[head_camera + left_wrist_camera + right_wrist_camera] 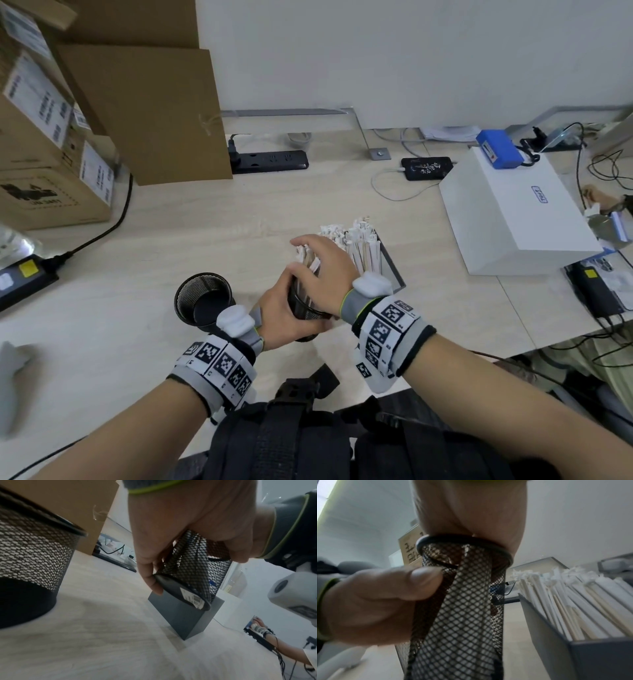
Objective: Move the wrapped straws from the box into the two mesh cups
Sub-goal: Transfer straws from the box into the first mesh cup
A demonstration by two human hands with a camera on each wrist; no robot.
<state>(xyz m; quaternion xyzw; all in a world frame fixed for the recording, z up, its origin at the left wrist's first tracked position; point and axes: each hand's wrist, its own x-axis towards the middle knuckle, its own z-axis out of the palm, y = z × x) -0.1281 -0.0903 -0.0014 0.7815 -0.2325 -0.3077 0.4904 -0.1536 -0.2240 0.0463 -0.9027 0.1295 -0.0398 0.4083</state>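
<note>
My left hand point(279, 308) grips a black mesh cup point(306, 317) and holds it tilted just in front of the grey box point(394, 270). In the left wrist view the cup point(192, 561) has its labelled base lifted off the table, close against the box point(180, 615). My right hand point(323, 263) sits over the cup's mouth, fingers curled round a bundle of wrapped straws point(308, 261). Many more wrapped straws point(573, 595) stand in the box point(547, 635). A second mesh cup point(202, 298) stands empty to the left.
Cardboard boxes point(44, 144) and a brown paper bag point(154, 113) stand at the back left, with a power strip point(270, 161) behind. A white box point(513, 219) and cables lie to the right. Another person's hand point(599, 198) shows at the right edge.
</note>
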